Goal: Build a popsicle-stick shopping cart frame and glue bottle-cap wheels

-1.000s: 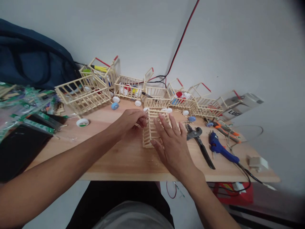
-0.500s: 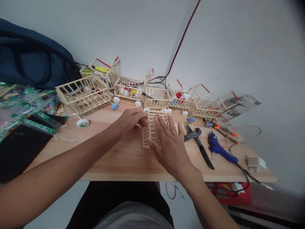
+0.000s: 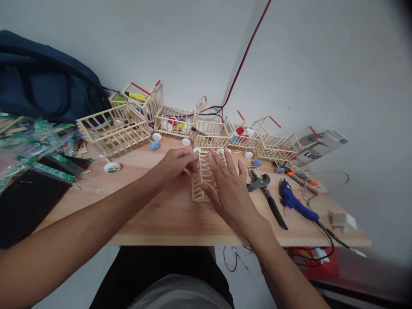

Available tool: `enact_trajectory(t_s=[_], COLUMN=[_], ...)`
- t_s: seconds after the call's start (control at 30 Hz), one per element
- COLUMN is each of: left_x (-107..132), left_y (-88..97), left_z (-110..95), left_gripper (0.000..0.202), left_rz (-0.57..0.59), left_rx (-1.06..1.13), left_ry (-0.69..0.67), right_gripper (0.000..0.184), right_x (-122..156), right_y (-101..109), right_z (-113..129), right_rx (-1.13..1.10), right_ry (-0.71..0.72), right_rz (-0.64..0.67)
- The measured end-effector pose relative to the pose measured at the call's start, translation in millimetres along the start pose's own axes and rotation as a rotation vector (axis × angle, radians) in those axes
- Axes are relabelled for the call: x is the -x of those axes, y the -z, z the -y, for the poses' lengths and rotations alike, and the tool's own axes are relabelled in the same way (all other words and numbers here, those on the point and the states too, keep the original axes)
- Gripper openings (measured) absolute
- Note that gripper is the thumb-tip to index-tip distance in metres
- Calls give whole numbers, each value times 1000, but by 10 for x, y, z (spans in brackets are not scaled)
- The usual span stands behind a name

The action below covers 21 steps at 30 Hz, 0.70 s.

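A small miniature cart of pale wooden sticks (image 3: pixel 200 191) lies on the tabletop in front of me, with white wheels showing at its far end. My right hand (image 3: pixel 230 191) rests over its slatted top, fingers stretched out and spread, covering much of its right side. At the cart's far left edge is my left hand (image 3: pixel 178 165), its fingers curled together close to a white wheel (image 3: pixel 197 151). What those fingertips pinch, if anything, is hidden.
Several similar stick carts, such as one at left (image 3: pixel 114 128), line the wall. On the right lie black pliers (image 3: pixel 268 197), a blue glue gun (image 3: pixel 294 201) and orange-handled pliers (image 3: pixel 302 180). Plastic packets (image 3: pixel 41 141) and a dark blue bag (image 3: pixel 48 81) occupy the left.
My hands stay almost where they were on the cart, with only a slight shift of the fingers. The whole view has moved a little.
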State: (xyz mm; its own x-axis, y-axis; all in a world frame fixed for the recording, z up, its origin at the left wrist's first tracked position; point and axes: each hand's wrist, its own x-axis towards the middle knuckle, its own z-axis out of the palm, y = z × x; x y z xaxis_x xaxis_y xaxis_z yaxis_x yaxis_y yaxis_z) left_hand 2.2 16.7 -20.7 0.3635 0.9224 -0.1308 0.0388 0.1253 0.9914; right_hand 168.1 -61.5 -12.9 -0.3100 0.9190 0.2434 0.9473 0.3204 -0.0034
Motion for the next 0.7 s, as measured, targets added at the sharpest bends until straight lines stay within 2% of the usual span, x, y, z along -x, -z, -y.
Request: enact_trajectory(t_s=[0.27, 0.7], left_x=[-18, -13], left_y=[-1, -3], left_z=[6, 10], left_gripper=[24, 22], left_rz=[6, -8], left_rx=[5, -2], left_ry=[-10, -22], right_gripper=[64, 68], right_x=[-79, 249], right_y=[-61, -30], right_z=[-30, 36], right_rx=[-8, 44], right_ry=[16, 44], right_rz=[-2, 46])
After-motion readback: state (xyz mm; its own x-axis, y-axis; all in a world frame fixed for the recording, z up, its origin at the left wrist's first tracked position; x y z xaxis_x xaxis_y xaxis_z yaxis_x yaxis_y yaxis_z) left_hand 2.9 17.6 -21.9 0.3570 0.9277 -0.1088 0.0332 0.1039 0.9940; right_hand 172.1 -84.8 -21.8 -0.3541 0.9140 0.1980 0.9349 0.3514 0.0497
